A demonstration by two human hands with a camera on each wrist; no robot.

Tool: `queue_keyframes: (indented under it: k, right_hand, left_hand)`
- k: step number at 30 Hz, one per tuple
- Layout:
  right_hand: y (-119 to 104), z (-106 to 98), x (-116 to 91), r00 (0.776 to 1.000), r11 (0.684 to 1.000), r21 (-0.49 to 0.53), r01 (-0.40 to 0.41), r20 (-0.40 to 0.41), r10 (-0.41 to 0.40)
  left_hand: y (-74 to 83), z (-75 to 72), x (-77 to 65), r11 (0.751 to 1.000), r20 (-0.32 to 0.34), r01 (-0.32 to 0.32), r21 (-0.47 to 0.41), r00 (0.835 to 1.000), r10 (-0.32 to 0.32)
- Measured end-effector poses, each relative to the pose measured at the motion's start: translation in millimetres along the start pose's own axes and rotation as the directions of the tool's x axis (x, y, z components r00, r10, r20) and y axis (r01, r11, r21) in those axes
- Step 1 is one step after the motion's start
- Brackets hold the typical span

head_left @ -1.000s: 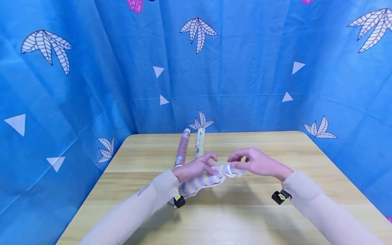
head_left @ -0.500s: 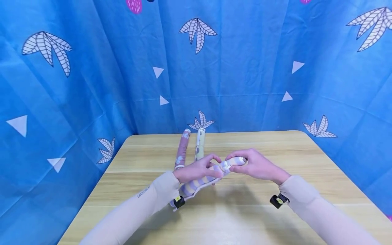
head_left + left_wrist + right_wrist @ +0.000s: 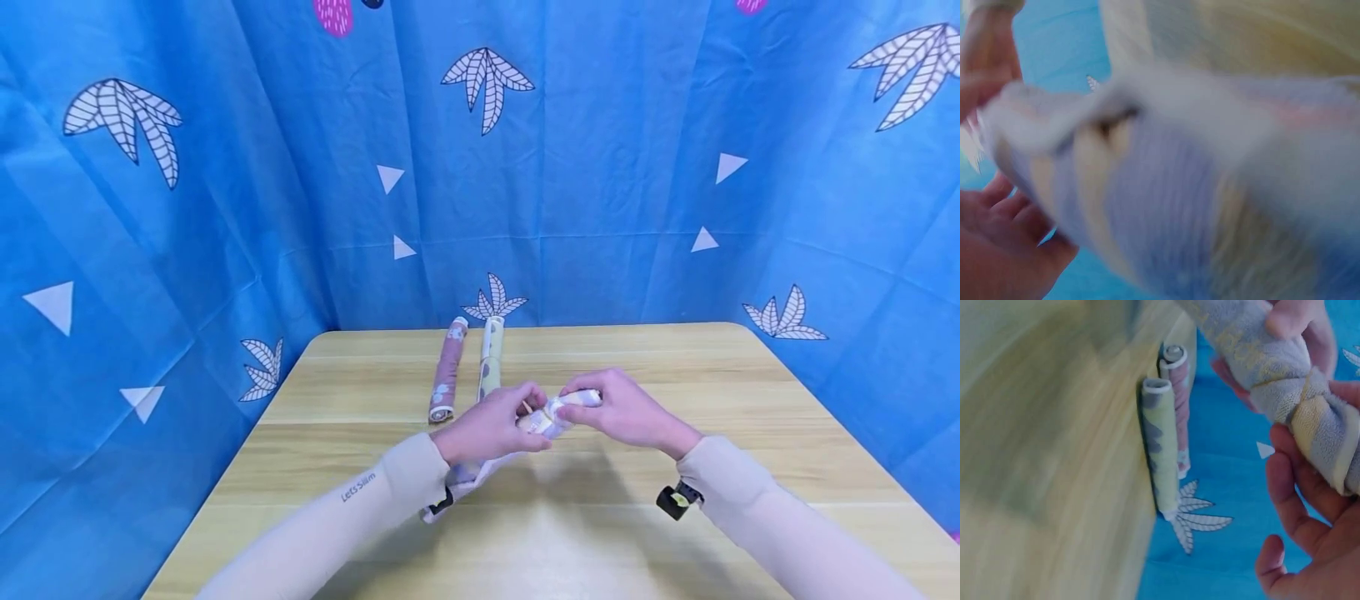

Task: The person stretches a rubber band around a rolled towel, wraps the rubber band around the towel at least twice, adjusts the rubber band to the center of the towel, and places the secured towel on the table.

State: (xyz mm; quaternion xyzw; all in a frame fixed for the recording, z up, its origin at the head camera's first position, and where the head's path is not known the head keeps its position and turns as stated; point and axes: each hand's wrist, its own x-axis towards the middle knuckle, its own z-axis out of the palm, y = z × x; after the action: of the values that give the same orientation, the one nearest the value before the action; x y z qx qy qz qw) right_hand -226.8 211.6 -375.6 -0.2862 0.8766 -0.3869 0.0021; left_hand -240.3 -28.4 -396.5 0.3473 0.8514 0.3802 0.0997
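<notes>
A towel with lavender and cream stripes, rolled long, is held above the table by both hands. Left fingers and thumb curl round its middle, and the left hand hides part of it. At its upper right end the right hand grips between thumb and fingers. In the right wrist view the striped towel has a twisted fold across it, right at the right fingertips. Blurred in the left wrist view, the roll shows a loose pale edge. Its lower end hangs near the left wrist.
Two rolled towels lie side by side at the back of the wooden table: a mauve one and a pale green one. A blue patterned curtain surrounds the table's back and sides.
The right hand has closed round the towel's end, which now points up to the right. The left hand has shifted slightly right and turned over the roll, uncovering the mauve towel's near end.
</notes>
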Motion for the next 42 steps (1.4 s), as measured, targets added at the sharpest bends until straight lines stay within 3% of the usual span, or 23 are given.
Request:
queue_keyframes:
  k: [3, 7, 10, 12, 13, 15, 20, 23, 26, 35, 42]
  right_hand:
    - [6.4, 0.9, 1.8, 0.998, 0.996, 0.055, -0.067, -0.002, 0.067]
    - [12.7, 2.8, 3.3, 0.98, 0.969, 0.148, -0.195, -0.017, 0.2]
    - [14.2, 5.1, 3.6, 0.958, 0.933, 0.233, -0.273, -0.018, 0.285]
    - [14.8, 6.7, 3.9, 0.951, 0.919, 0.263, -0.293, -0.017, 0.308]
    - [15.1, 7.1, 3.7, 0.951, 0.921, 0.259, -0.292, -0.02, 0.307]
    - [16.4, 7.9, 2.9, 0.962, 0.937, 0.236, -0.259, -0.024, 0.272]
    - [19.7, 6.8, -1.4, 0.999, 0.988, 0.148, -0.044, -0.02, 0.048]
    - [19.4, 3.4, -3.9, 0.997, 0.992, 0.095, 0.079, 0.015, -0.081]
    - [17.4, -1.3, -5.5, 0.989, 0.99, 0.06, 0.13, 0.064, -0.134]
    - [18.1, -7.9, -5.6, 0.979, 0.995, 0.029, 0.1, 0.178, -0.104]
    - [19.0, -4.2, -3.9, 0.988, 0.995, 0.052, 0.09, 0.121, -0.096]
  left_hand:
    - [5.0, 4.6, -3.2, 0.972, -0.092, -0.078, 0.223, 0.991, 0.101]
    - [7.0, 12.0, -5.4, 0.86, -0.145, -0.127, 0.494, 0.963, 0.226]
    - [6.5, 16.8, -6.1, 0.789, -0.148, -0.161, 0.592, 0.941, 0.303]
    - [5.6, 18.4, -6.4, 0.768, -0.151, -0.181, 0.614, 0.928, 0.34]
    - [5.0, 18.9, -6.1, 0.767, -0.154, -0.188, 0.613, 0.924, 0.35]
    - [3.6, 19.0, -5.9, 0.79, -0.161, -0.189, 0.583, 0.926, 0.341]
    - [0.6, 15.6, -4.9, 0.88, -0.152, -0.144, 0.452, 0.96, 0.235]
    - [-0.7, 12.7, -4.0, 0.918, -0.135, -0.133, 0.375, 0.971, 0.196]
    - [-1.8, 10.7, -3.7, 0.94, -0.12, -0.135, 0.315, 0.976, 0.181]
    - [-6.6, 10.9, -6.1, 0.941, -0.067, -0.23, 0.247, 0.965, 0.253]
    - [-4.5, 11.3, -6.0, 0.896, -0.053, -0.286, 0.341, 0.945, 0.322]
